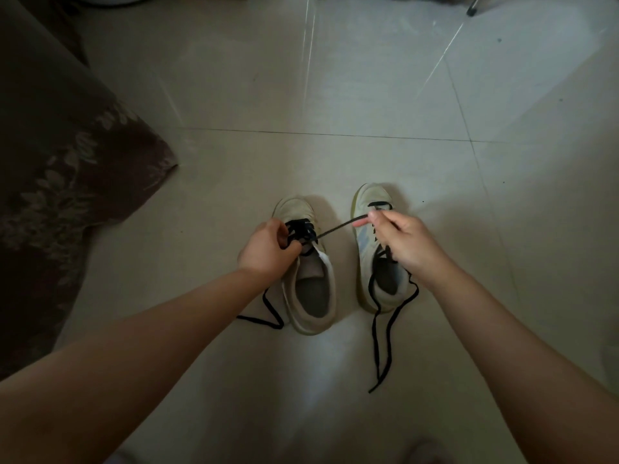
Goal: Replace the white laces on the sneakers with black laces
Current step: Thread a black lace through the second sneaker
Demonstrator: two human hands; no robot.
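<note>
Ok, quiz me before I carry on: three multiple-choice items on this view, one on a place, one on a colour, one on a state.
1. Where does the right hand hold the taut lace end?
A. over the right sneaker
B. on the floor behind both shoes
C. inside the left sneaker

2. What colour are the laces in both sneakers?
A. white
B. black
C. red

3. What state are the right sneaker's laces in?
A. tied in a bow
B. missing
C. threaded, with loose ends trailing on the floor

Answers:
1 A, the pinching fingers sit above that shoe while the lace runs back to the left sneaker.
2 B, both show dark lacing.
3 C, the loose ends lie on the tiles.
</note>
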